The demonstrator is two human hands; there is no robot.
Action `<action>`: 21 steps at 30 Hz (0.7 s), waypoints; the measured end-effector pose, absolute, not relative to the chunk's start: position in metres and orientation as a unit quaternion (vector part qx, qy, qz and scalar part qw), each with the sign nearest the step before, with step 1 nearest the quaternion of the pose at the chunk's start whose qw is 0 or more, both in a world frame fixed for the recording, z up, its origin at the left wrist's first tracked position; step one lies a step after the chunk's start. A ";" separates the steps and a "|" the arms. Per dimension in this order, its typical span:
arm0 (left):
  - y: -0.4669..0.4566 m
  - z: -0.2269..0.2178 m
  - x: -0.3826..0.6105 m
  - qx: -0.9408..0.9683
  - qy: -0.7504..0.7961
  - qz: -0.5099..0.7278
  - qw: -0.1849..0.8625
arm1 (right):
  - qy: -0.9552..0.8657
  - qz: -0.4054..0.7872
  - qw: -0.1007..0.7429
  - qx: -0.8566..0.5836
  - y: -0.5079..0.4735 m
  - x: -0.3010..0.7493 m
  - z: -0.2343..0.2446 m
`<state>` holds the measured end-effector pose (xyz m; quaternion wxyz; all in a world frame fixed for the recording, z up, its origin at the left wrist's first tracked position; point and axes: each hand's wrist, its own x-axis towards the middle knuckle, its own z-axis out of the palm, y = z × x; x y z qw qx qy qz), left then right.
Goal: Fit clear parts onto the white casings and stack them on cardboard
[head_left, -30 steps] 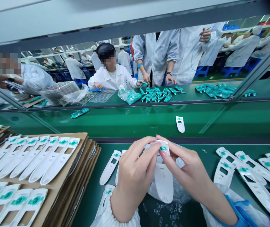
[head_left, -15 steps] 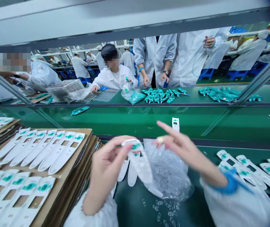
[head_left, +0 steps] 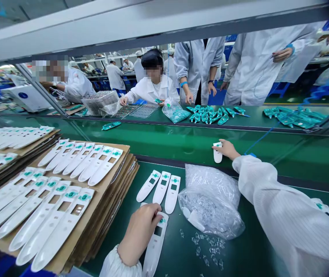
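My left hand (head_left: pixel 141 229) is closed on the top end of a white plastic casing (head_left: pixel 156 248), which lies on the green table with its window and green mark facing up. Just beyond it, three similar white casings (head_left: pixel 161 187) lie side by side. My right arm reaches forward, and the fingers of my right hand (head_left: pixel 228 149) grip the upper end of another white casing (head_left: pixel 218 155) on the green belt. Between my arms sits a clear plastic bag (head_left: pixel 210 207) of small transparent parts. Loose clear pieces (head_left: pixel 207 243) are scattered in front of it.
Stacked cardboard sheets (head_left: pixel 115 192) at left carry rows of white casings. A teal casing (head_left: pixel 111 125) lies on the belt (head_left: pixel 158 140). Across it, co-workers in white coats stand or sit by heaps of teal casings (head_left: pixel 210 113). A metal beam (head_left: pixel 153 23) crosses overhead.
My left hand has brought its raised casing down onto the table. My right hand, pointing in the air before, has reached forward and taken hold of the casing on the belt. The view has shifted.
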<state>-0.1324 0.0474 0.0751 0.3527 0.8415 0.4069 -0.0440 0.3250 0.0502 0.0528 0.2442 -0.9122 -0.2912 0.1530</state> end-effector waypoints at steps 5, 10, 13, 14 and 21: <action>0.036 0.088 -0.090 0.903 0.320 0.051 0.282 | -0.295 0.194 0.324 -0.878 0.050 0.318 0.063; 0.012 0.078 -0.011 0.946 0.167 0.044 0.276 | -0.309 0.214 0.439 -0.816 0.045 0.293 0.106; 0.012 0.069 0.005 0.948 0.143 0.043 0.283 | -0.320 0.243 0.486 -0.776 0.026 0.273 0.134; 0.014 0.068 0.004 0.946 0.135 0.047 0.291 | -0.321 0.253 0.497 -0.765 0.017 0.265 0.141; 0.028 0.073 -0.017 0.900 0.123 0.090 0.408 | -0.316 0.321 0.521 -0.725 -0.030 0.216 0.157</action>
